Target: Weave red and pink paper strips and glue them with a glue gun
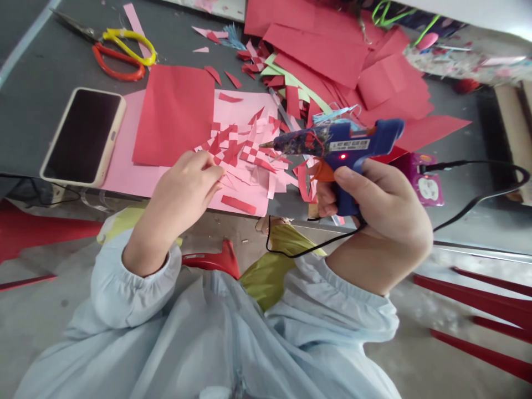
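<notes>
While the right hand (386, 205) wraps around a dark-blue plastic hot-melt glue gun (376, 144), the gun's narrow metal tip (267, 144) points left above a loose heap of red-and-pink woven paper strips (250, 153); the left hand (183, 180), narrowly bunched, is at the heap's left edge, though whether it pinches a scrap I cannot tell; the heap lies on a large pale-pink paper sheet (133, 176), beside a smooth red rectangular paper sheet (178, 111); farther left are a black-screened phone in a beige case (83, 136) and, beyond it, metal scissors with red and yellow handles (100, 42)
</notes>
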Demonstrator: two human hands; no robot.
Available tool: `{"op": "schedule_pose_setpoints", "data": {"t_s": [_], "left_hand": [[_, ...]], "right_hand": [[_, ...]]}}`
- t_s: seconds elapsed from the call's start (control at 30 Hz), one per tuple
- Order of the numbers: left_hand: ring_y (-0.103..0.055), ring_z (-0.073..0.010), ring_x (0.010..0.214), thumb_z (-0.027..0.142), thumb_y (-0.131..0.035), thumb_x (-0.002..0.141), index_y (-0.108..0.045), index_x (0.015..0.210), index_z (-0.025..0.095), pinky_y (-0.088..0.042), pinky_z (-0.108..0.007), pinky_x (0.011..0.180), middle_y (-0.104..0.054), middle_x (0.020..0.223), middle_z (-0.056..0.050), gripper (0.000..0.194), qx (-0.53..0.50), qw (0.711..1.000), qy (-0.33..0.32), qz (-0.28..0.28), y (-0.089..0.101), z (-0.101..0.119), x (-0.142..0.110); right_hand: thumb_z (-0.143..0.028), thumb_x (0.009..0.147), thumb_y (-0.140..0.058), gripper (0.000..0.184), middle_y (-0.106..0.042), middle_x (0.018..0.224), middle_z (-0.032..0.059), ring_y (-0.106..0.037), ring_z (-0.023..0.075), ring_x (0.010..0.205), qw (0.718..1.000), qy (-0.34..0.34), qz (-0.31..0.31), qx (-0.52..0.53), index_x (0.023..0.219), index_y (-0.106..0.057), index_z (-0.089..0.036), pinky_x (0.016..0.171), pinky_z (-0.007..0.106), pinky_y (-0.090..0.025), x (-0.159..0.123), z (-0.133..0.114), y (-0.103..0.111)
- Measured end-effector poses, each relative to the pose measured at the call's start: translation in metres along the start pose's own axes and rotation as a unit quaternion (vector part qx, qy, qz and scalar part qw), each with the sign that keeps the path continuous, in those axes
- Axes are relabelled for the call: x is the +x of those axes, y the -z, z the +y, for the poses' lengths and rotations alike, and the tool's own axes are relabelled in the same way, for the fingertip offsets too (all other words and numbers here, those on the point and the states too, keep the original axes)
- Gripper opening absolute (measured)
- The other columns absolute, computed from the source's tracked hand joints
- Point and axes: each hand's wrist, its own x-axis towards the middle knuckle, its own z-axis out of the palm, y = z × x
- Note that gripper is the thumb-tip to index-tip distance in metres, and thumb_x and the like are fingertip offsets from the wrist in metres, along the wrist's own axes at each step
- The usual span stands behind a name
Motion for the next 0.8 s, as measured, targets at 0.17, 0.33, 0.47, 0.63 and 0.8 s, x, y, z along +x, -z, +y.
{"op": "schedule_pose_setpoints", "data": {"t_s": [0.17, 0.33, 0.47, 0.63, 0.8], "left_hand": [[-0.061, -0.0258, 0.098, 0.019, -0.052, 0.098, -0.073, 0.096, 0.021, -0.054, -0.038, 0.081, -0.069, 0.101, -0.009, 0.022, -0.003, 1.000, 0.002, 0.012, 0.000, 0.002, 0.000], [-0.062, -0.0265, 0.095, 0.020, -0.051, 0.100, -0.073, 0.097, 0.020, -0.053, -0.038, 0.079, -0.068, 0.097, -0.009, 0.022, 0.033, 0.999, -0.003, 0.013, 0.000, 0.005, -0.002], [-0.063, -0.0275, 0.095, 0.023, -0.059, 0.098, -0.073, 0.102, 0.016, -0.054, -0.040, 0.083, -0.068, 0.096, -0.010, 0.016, 0.050, 0.999, -0.007, 0.014, 0.000, 0.005, -0.003], [-0.061, -0.0284, 0.103, 0.024, -0.063, 0.097, -0.074, 0.103, 0.013, -0.054, -0.040, 0.090, -0.067, 0.100, -0.011, 0.016, 0.015, 0.999, -0.038, 0.031, -0.002, 0.003, -0.002], [-0.060, -0.0254, 0.099, 0.021, -0.058, 0.099, -0.075, 0.096, 0.015, -0.053, -0.039, 0.089, -0.065, 0.100, -0.010, 0.017, -0.025, 0.999, -0.035, 0.022, -0.003, 0.003, -0.001]], "right_hand": [[-0.048, 0.073, -0.086, 0.042, -0.058, 0.053, -0.0028, -0.054, 0.0097, 0.045, 1.000, 0.002, -0.011, -0.002, 0.066, -0.056, -0.020, 0.041, 0.023, -0.045, 0.000, 0.001, 0.002], [-0.042, 0.080, -0.082, 0.036, -0.058, 0.054, -0.0028, -0.055, 0.0092, 0.045, 1.000, 0.009, -0.008, 0.000, 0.067, -0.057, -0.020, 0.043, 0.022, -0.044, -0.001, 0.005, 0.008], [-0.044, 0.084, -0.079, 0.034, -0.060, 0.057, -0.0024, -0.057, 0.0102, 0.047, 1.000, 0.015, 0.000, -0.009, 0.070, -0.060, -0.020, 0.045, 0.023, -0.046, 0.000, 0.011, 0.015], [-0.054, 0.075, -0.084, 0.043, -0.060, 0.056, -0.0041, -0.055, 0.0088, 0.046, 1.000, 0.011, -0.005, -0.005, 0.070, -0.060, -0.019, 0.043, 0.021, -0.046, 0.001, 0.014, 0.019], [-0.058, 0.070, -0.086, 0.047, -0.061, 0.056, -0.0035, -0.056, 0.0088, 0.047, 1.000, -0.001, -0.011, -0.002, 0.067, -0.060, -0.019, 0.043, 0.021, -0.047, 0.001, 0.013, 0.016]]}}
